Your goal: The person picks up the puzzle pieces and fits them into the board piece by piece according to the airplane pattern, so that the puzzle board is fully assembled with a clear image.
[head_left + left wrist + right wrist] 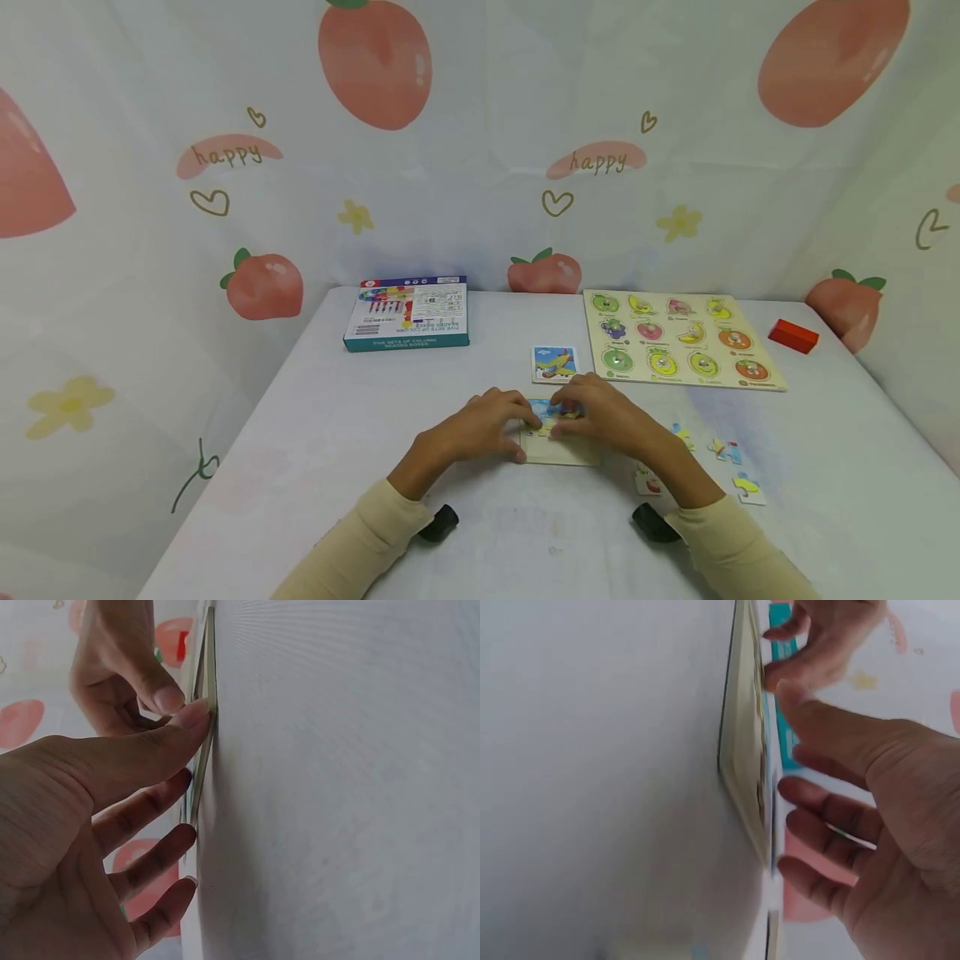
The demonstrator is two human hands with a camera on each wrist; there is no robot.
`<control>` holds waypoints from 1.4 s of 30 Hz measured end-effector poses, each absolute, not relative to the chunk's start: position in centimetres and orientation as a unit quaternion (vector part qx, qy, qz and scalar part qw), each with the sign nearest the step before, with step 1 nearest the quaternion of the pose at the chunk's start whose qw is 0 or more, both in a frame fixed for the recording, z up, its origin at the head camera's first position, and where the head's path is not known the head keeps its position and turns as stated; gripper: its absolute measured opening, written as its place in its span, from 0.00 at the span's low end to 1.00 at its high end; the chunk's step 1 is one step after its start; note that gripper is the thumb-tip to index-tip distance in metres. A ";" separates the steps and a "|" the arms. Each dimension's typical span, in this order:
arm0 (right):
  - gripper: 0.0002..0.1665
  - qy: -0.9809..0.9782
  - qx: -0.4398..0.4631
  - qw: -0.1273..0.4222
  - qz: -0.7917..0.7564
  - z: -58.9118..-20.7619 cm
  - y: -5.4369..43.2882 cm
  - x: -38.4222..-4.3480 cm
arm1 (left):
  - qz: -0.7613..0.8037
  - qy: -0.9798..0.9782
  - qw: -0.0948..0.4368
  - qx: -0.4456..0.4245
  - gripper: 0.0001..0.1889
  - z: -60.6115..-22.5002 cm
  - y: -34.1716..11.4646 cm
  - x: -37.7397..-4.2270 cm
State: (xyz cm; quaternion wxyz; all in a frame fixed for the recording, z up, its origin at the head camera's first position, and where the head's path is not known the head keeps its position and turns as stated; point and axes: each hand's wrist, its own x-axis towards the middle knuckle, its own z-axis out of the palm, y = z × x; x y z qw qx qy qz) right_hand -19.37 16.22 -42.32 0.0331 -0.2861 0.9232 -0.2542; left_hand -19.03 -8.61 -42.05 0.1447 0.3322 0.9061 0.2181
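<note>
A small wooden puzzle board (561, 452) lies in front of me, with picture pieces (542, 408) in its upper part. At its left edge, my left hand (489, 423) grips the board, thumb at the near corner and a fingertip over the pieces. From the right, my right hand (603, 414) reaches over the board with thumb and fingers spread, fingertips on the pieces. The right wrist view shows these right fingers (832, 810) loosely bent beside the board (742, 742). Just behind lies a picture card with a yellow airplane (555, 364).
Loose jigsaw pieces (747, 487) lie at the right, some partly behind my right forearm. Farther back are a fruit puzzle board (684, 340), a red block (793, 336) and a flat box (407, 313). A peach-print curtain (465, 167) hangs behind the white table (300, 500).
</note>
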 end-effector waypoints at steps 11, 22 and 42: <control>0.24 0.936 -0.232 0.034 -0.263 -41.6 22.7 -17.9 | 0.219 0.907 0.145 0.328 0.26 -42.0 -8.5 -18.9; 0.26 0.953 -0.194 0.022 -0.232 -41.6 27.6 -16.3 | 0.231 0.905 0.152 0.322 0.26 -41.8 -8.6 -18.8; 0.17 0.964 -0.164 0.030 -0.208 -42.3 31.9 -14.5 | 0.226 0.908 0.152 0.319 0.26 -41.8 -8.6 -18.8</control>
